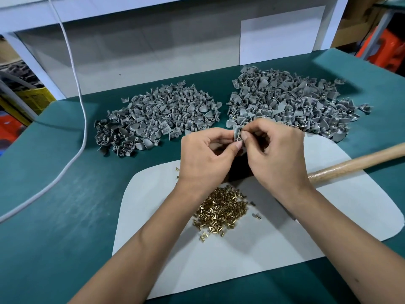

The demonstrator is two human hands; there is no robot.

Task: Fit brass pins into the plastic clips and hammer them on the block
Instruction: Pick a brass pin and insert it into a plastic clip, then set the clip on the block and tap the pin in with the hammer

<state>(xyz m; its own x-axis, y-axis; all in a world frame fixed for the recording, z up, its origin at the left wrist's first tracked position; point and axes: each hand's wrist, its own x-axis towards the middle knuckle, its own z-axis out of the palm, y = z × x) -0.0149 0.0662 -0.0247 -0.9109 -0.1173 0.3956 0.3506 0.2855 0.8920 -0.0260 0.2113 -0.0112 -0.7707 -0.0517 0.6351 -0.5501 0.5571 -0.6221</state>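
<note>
The green surface (pixel 54 205) carries a white sheet (pixel 252 249). Two grey heaps of clips lie behind it, one left (pixel 157 115), one right (pixel 291 106). A wooden handle (pixel 355 163) lies to my right. Brass pins (pixel 221 211) are piled between my wrists. My left hand (pixel 203 159) and right hand (pixel 276 156) both pinch one clip (pixel 237 133) above the sheet.
</note>
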